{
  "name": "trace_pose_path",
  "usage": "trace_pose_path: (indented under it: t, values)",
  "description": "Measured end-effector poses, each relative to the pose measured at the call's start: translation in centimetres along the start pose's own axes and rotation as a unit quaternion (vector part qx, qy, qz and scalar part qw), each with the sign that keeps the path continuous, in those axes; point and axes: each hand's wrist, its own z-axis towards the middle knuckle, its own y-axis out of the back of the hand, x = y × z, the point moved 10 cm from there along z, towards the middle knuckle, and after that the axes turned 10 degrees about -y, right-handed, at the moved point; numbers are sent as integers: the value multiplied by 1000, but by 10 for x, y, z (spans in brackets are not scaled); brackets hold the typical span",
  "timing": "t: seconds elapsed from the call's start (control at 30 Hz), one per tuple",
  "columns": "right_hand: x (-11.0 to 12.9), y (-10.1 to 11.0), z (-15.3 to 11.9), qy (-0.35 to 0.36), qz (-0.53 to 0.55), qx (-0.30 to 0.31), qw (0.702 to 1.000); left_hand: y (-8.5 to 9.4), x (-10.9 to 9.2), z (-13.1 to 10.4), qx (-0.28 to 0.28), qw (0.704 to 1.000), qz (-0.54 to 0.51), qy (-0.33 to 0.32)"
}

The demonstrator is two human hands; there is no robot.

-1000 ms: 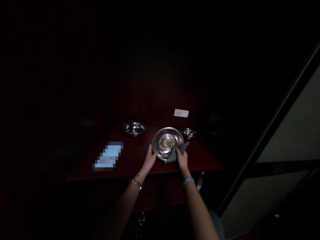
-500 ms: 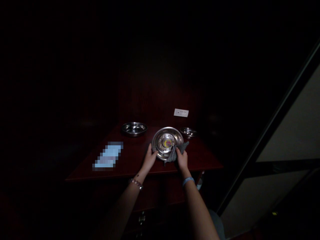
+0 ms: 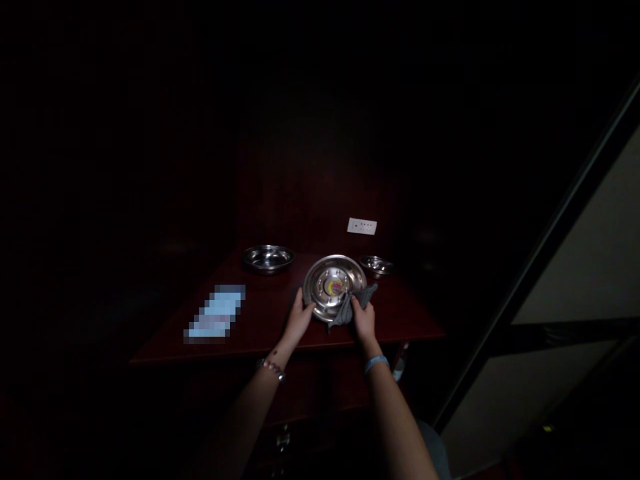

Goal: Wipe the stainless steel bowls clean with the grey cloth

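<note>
A round, shiny steel bowl (image 3: 320, 281) with a yellow and pink sticker in its middle is tilted toward me above the front of the dark red table. My left hand (image 3: 299, 318) grips its lower left rim, thumb on the inner side and the other fingers hidden behind. At the lower right rim, my right hand (image 3: 365, 319) is closed on a grey cloth (image 3: 345, 311), which lies against the bowl's edge. Part of the cloth sticks out to the right past the thumb.
Behind the held bowl, a wide steel bowl (image 3: 269, 260) stands at the back left and a smaller steel bowl (image 3: 377, 267) at the back right of the table (image 3: 270, 320). A pixelated light-blue item (image 3: 215, 313) lies at left. A white socket plate (image 3: 362, 227) is on the back wall.
Hardly anything differs: both hands, the cloth and the tilted bowl keep their places. The whole view has shifted very slightly.
</note>
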Motion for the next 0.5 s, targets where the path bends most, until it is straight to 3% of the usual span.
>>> trace_pose_path:
  t: [0.5]
  values:
    - [1, -1, -1, -2, 1, 2, 1000, -2, -15, -1, 2, 1000, 23, 7]
